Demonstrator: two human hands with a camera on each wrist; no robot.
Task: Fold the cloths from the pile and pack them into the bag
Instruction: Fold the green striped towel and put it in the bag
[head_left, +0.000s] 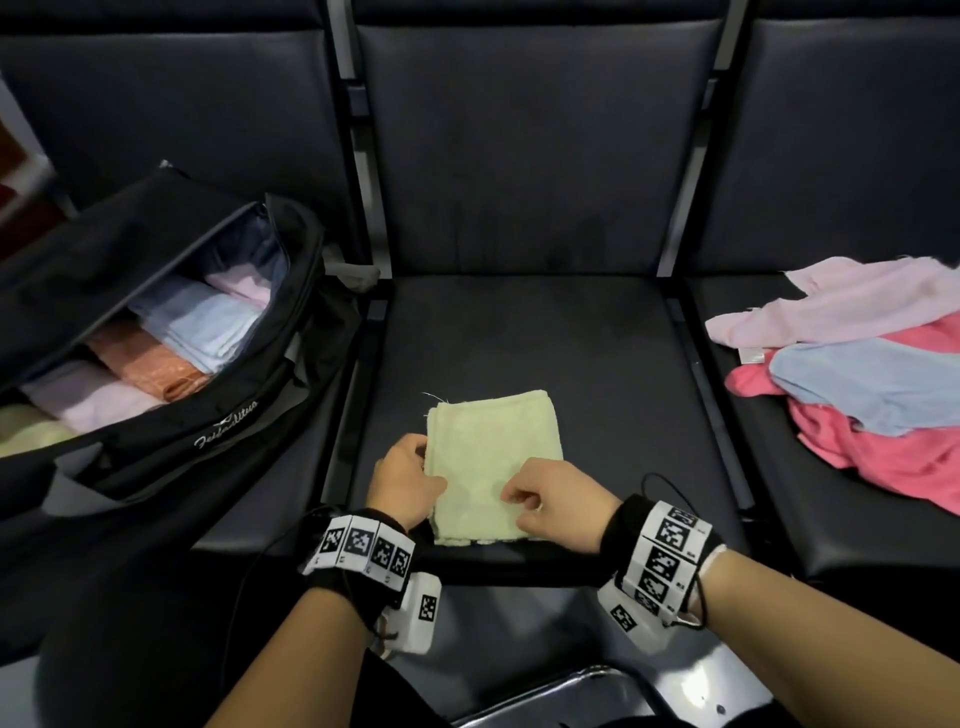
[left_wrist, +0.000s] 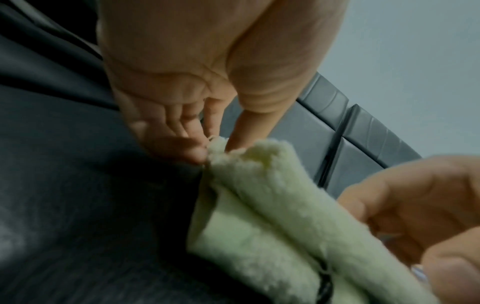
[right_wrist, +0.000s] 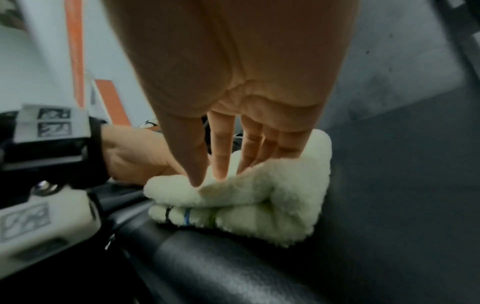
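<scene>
Two bare arms reach out from the bottom of the head view, and each wrist wears a black band with black-and-white square tags. On the far left sits a black bag (head_left: 156, 332) with its top open, resting on a dark padded seat. Inside it are folded cloths lying side by side: a pale yellow one, a light purple one, an orange one (head_left: 148, 364), a light blue one (head_left: 208, 325) and a pink one. Next comes the left hand (head_left: 405, 480). Its thumb and fingers pinch the left edge of a pale green towel (head_left: 493, 465), and the left wrist view shows the fluffy layers squeezed between the fingertips (left_wrist: 194, 150). The towel is folded into a neat block and lies flat on the middle seat (head_left: 597, 364), close to the front edge. The right hand (head_left: 556, 501) rests on the near right part of the towel. Its fingers are curled, and the right wrist view shows the thumb and fingers (right_wrist: 222, 156) gripping the top layer. The two hands are close together, with just a bit of towel between them. On the seat to the far right lies the loose pile of cloths (head_left: 862, 374), with pale pink, light blue and bright pink ones heaped on each other, well apart from the towel.
</scene>
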